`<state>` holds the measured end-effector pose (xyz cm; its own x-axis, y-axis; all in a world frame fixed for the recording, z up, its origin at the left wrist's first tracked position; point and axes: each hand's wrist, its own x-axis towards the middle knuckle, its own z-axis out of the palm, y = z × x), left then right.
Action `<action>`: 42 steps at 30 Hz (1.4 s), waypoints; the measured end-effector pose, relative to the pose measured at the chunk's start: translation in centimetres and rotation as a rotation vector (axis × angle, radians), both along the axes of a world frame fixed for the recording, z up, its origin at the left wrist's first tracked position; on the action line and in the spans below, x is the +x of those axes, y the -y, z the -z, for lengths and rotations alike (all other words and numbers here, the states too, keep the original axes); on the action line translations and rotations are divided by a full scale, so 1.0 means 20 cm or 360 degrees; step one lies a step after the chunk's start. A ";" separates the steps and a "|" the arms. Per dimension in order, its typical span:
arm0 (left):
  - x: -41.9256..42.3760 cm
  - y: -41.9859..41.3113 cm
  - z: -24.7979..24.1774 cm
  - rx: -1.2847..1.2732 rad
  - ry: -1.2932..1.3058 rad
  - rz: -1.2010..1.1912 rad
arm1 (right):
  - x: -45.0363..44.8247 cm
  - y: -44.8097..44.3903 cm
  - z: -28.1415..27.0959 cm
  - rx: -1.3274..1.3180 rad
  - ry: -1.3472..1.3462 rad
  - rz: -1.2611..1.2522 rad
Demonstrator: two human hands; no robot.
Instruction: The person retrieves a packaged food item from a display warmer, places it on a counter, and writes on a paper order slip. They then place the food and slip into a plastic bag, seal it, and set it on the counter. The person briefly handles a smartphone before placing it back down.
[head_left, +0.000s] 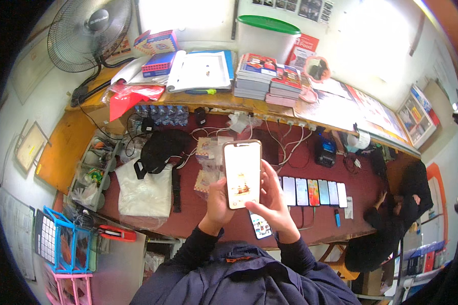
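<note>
A smartphone [243, 167] with a bright, washed-out screen is held upright between my two hands above the dark red table. My left hand [218, 204] grips its lower left side, thumb along the edge. My right hand [273, 202] supports the right side with its fingers, and its thumb lies at the bottom of the screen. Below my right wrist a second smartphone [261, 225] with a lit screen lies on the table. To the right, several smartphones [313, 192] lie side by side in a row, partly hidden at the left end by my right hand.
A white plastic bag [145, 190] and a black cap [162, 150] lie to the left. White charging cables [295, 146] hang from the wooden shelf [213, 101] with stacked booklets [255, 78]. A blue lighter-like object [337, 218] is right of the phones. Another person [385, 228] in dark clothes sits at the right.
</note>
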<state>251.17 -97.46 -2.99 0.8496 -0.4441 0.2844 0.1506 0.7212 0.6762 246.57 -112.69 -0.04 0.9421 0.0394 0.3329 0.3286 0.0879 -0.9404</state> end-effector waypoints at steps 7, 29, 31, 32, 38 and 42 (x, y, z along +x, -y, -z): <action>-0.19 0.20 0.00 -0.0102 -0.0273 0.0128 | -0.20 0.13 -0.02 0.0333 -0.0008 0.0140; -0.28 0.21 0.01 -0.0038 -0.0278 0.0046 | -0.30 0.21 0.05 -0.0231 0.0070 -0.0088; -0.27 0.20 0.03 -0.0048 -0.0295 0.0046 | -0.29 0.19 0.06 -0.0226 0.0061 -0.0007; -0.27 0.20 0.04 -0.0054 -0.0286 0.0057 | -0.28 0.18 0.07 -0.0221 0.0055 0.0036; -0.24 0.19 0.10 0.0033 -0.0412 -0.0046 | -0.25 0.17 0.11 0.0320 -0.0200 -0.0112; -0.22 0.18 0.08 0.0014 -0.0317 0.0095 | -0.25 0.18 0.12 -0.0030 -0.0159 -0.0104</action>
